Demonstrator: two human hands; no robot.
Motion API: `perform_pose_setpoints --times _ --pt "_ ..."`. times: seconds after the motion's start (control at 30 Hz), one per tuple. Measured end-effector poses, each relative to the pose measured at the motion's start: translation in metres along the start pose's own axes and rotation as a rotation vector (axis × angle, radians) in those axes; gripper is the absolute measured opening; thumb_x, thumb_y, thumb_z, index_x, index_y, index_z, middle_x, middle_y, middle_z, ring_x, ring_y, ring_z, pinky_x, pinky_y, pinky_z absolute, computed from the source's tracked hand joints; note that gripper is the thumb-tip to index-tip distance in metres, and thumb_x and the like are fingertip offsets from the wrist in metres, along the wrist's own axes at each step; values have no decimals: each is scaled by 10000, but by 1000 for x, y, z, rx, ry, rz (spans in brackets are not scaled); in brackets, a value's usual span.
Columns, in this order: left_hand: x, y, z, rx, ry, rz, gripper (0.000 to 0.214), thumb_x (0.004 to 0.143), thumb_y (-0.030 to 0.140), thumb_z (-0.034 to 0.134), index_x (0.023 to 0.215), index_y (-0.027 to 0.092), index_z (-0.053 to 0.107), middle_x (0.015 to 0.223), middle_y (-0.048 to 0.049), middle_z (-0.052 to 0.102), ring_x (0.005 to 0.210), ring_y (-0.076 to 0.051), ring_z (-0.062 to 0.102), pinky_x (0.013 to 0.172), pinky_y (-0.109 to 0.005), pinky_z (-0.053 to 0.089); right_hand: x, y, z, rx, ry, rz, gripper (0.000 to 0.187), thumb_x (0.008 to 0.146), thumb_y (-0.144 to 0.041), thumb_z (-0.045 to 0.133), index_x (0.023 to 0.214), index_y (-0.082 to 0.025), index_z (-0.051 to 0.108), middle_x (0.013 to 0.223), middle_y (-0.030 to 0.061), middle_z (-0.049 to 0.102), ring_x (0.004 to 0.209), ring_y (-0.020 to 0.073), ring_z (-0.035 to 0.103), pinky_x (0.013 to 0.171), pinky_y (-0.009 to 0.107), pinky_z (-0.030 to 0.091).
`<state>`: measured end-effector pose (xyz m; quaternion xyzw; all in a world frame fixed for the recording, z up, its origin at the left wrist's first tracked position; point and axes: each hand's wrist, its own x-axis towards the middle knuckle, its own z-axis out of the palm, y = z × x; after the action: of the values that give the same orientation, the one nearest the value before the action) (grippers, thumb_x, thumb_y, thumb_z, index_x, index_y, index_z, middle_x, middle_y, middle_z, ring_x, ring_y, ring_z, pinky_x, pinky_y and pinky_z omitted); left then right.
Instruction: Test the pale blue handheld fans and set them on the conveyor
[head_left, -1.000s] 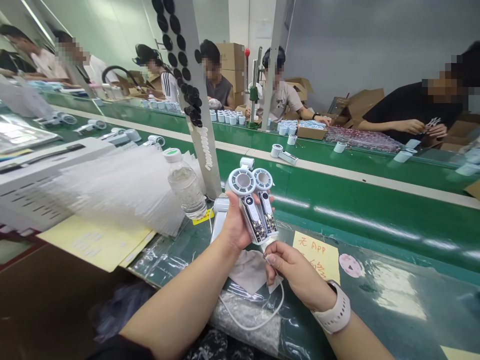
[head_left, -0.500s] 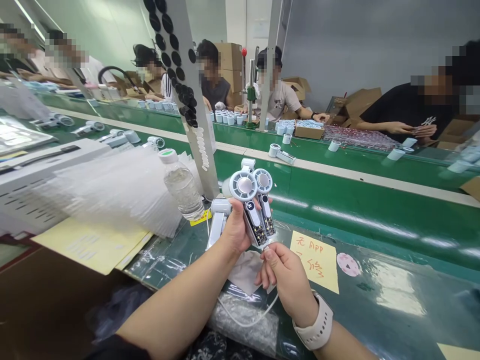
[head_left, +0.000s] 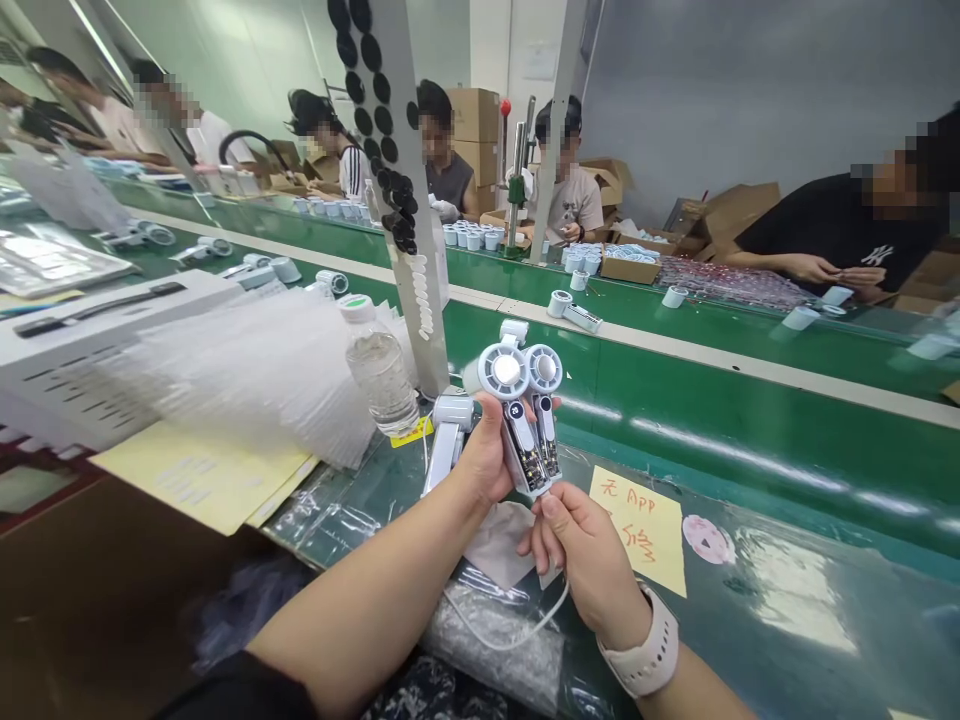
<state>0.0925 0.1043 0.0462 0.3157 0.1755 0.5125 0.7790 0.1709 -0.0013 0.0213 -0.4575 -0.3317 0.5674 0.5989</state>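
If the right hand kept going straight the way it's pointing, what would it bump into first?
The right hand, pinching a white cable, points up at the two little fans gripped in the left hand. It would meet the bottom ends of their handles first; they look almost touching.

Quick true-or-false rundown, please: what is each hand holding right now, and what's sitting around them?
1. The left hand has two fans in its grip, upright and side by side. True.
2. The right hand lies open and flat, away from the fans. False: it pinches at their lower ends, and a white cable trails from it.
3. The water bottle lies on its side. False: it stands upright with its green cap on.
4. A watch sits on the right wrist. True.
5. A yellow note lies to the right of the hands. True.
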Motion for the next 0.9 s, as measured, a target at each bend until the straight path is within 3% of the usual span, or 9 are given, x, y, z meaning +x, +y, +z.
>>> perform_pose_setpoints --times 0.23,0.37,0.5,0.63,0.7,0.8,0.9 --pt "-2 -2 2 26 8 15 666 466 813 725 590 167 622 860 -101 743 1020 -303 675 841 -351 538 0 4 0 -104 15 -30 506 796 -710 618 691 -221 538 388 -102 420 405 119 463 582 307 484" --pt "-4 0 2 -43 -5 -54 672 492 821 704 600 165 606 888 -104 743 911 -281 703 802 -369 555 -3 -5 -3 -360 -20 -127 480 870 -666 547 744 -207 608 711 25 659 725 186 594 713 316 460" --pt "-6 2 2 -100 0 -53 662 515 808 704 611 160 610 963 -97 737 907 -255 704 773 -339 567 -9 -10 -2 -398 -28 -192 414 936 -576 493 796 -214 638 797 45 682 783 206 590 741 324 445" --pt "-3 10 1 -181 33 -80 650 575 809 678 611 166 593 961 -99 736 944 -259 699 790 -361 575 -8 -9 1 -386 -70 -299 405 925 -562 515 730 -219 604 989 80 678 955 239 594 859 351 441" --pt "-1 14 1 -193 17 -62 648 587 813 670 610 171 585 957 -95 735 969 -273 695 787 -372 575 -5 -8 -1 -391 -13 -281 411 916 -574 526 718 -220 592 939 71 673 921 232 595 835 344 445" --pt "-2 17 3 -155 -44 -45 644 576 811 680 605 173 591 999 -87 728 993 -279 687 781 -363 574 -2 -10 -6 -369 70 -175 435 899 -604 542 701 -220 579 685 16 622 706 190 570 704 315 442" --pt "-5 19 6 -116 -66 -27 641 585 810 675 601 173 600 1027 -78 722 985 -269 690 777 -345 573 0 -14 -9 -290 34 -118 460 872 -618 581 640 -225 529 524 -25 544 574 162 531 619 297 430"
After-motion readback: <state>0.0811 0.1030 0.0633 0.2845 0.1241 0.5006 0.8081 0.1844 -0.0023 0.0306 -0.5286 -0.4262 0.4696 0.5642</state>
